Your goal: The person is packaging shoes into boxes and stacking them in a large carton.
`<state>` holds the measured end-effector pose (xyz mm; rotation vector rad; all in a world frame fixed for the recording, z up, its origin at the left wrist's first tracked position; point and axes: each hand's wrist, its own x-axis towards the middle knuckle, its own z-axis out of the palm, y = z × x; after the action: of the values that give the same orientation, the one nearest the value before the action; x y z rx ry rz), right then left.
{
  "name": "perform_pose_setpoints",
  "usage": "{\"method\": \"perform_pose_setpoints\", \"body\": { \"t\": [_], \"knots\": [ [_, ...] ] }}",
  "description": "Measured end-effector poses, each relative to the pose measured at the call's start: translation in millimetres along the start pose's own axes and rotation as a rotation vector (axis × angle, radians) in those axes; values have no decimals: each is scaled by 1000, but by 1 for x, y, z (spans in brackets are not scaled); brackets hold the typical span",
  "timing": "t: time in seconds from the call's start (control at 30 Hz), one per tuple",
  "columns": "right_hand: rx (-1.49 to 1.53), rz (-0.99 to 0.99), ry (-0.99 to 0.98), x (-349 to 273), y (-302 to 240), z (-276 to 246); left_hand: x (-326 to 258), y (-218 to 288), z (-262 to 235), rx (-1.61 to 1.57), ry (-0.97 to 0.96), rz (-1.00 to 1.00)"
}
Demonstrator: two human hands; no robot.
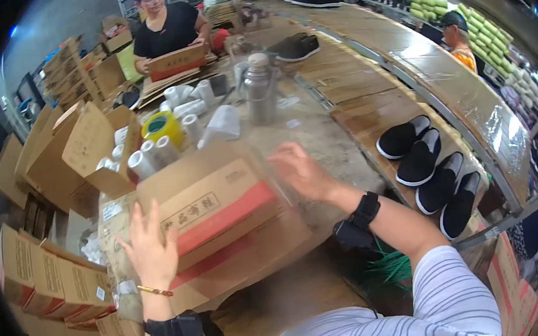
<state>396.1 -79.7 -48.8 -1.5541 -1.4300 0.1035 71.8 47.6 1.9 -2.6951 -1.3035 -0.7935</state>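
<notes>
A brown cardboard box [223, 198] with a red band stands on the worktable in front of me, its right side and lower flap smeared by motion. At its left edge, my left hand [151, 241] has its fingers spread, palm toward the cardboard. My right hand [305, 172] is beside the box's far right corner, fingers loosely bent and apart, with nothing visible in them. Whether either hand touches the cardboard is hard to tell.
Behind the box are white rolls [142, 162], yellow tape rolls [163, 129] and a clear flask [260, 88]. Black shoes [418, 157] line the conveyor at right. Several cartons [49, 273] are stacked at left. Across the table, a person [168, 32] holds a box.
</notes>
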Motion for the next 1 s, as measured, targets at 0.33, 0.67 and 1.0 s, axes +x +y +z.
{"method": "perform_pose_setpoints", "body": {
  "t": [0.33, 0.67, 1.0],
  "knots": [
    [-1106, 769, 506, -97, 140, -235, -5, 5, 31, 167, -151, -35],
    [777, 578, 514, -63, 42, -136, -3, -3, 25, 151, -88, 14],
    [1653, 605, 190, -93, -52, 15, -69, 6, 23, 7, 304, 69]
  ]
}}
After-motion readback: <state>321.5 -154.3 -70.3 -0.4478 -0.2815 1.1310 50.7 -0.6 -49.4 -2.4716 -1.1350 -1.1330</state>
